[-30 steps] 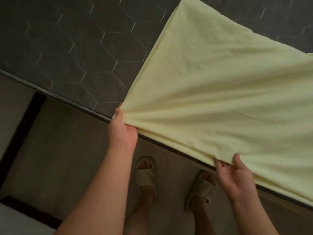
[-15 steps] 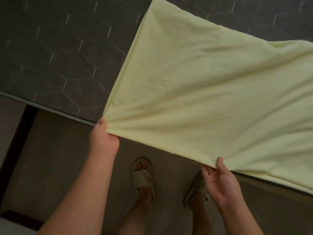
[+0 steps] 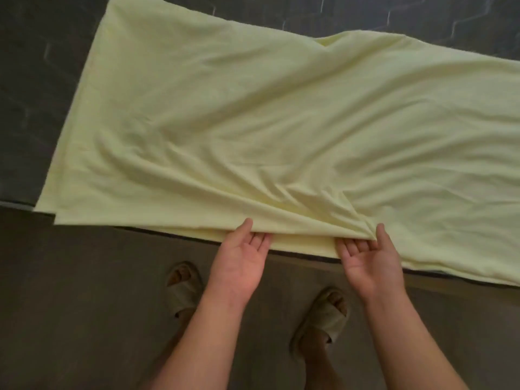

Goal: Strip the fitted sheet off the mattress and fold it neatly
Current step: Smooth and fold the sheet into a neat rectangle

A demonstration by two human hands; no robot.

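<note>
Looking down, I see the fitted sheet (image 3: 253, 122) lying folded as a long band on the dark mattress (image 3: 42, 80), long axis running left to right, short end at the left. My left hand (image 3: 239, 260) and right hand (image 3: 368, 263), palms up, pinch its near edge, thumbs above, fingers tucked beneath.

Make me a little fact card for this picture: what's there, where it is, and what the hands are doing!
sheet: pale yellow fabric sheet, wrinkled, two layers, lying on the mattress
mattress: dark grey quilted mattress, beneath the sheet
hands: left hand and right hand, palms up, each pinching the sheet's near edge
feet: beige open-toed sandals on the brown floor
</note>
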